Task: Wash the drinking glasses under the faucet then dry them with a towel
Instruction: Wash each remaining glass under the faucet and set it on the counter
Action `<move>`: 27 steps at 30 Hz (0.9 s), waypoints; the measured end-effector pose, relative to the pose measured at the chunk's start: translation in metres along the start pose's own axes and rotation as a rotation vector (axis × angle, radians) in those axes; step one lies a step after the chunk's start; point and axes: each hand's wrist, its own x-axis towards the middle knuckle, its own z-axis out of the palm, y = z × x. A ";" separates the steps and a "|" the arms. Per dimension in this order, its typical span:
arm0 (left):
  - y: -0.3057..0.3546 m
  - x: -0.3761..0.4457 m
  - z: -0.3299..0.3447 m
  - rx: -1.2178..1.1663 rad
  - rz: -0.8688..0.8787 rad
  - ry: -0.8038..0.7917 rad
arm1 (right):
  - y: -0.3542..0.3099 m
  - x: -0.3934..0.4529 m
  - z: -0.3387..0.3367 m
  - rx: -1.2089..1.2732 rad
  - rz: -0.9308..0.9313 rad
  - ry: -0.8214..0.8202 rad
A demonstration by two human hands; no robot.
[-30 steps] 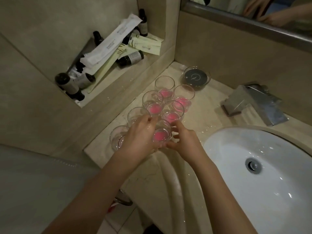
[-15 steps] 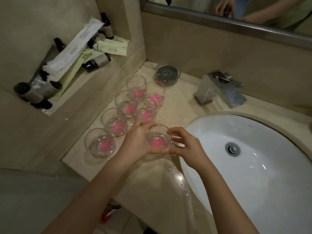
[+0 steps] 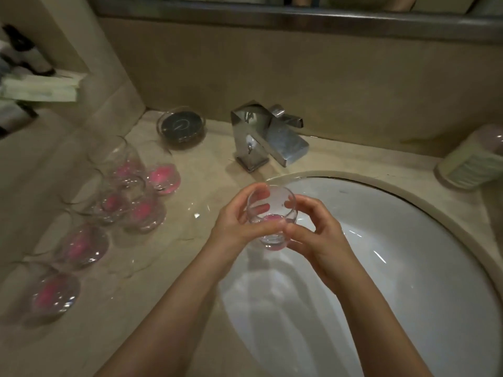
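Glass [image 3: 272, 213] in both hands, over sink [image 3: 408, 268]

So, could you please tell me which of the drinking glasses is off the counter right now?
The glass held over the sink by both the left hand and right hand.

We see the glasses [image 3: 81, 240] on the counter only as motion-smeared shapes. Bottles [image 3: 24, 50] in the niche blur and run off the left edge. The mirror [image 3: 299, 1] is cropped at top.
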 end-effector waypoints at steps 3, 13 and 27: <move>-0.007 0.013 0.013 -0.056 0.004 -0.064 | 0.003 0.008 -0.014 0.024 -0.022 0.028; -0.018 0.035 0.026 -0.158 0.009 0.009 | -0.020 0.048 -0.035 0.041 -0.064 0.127; -0.018 0.058 0.044 -0.213 -0.018 0.024 | -0.083 0.128 -0.007 -0.212 -0.120 0.101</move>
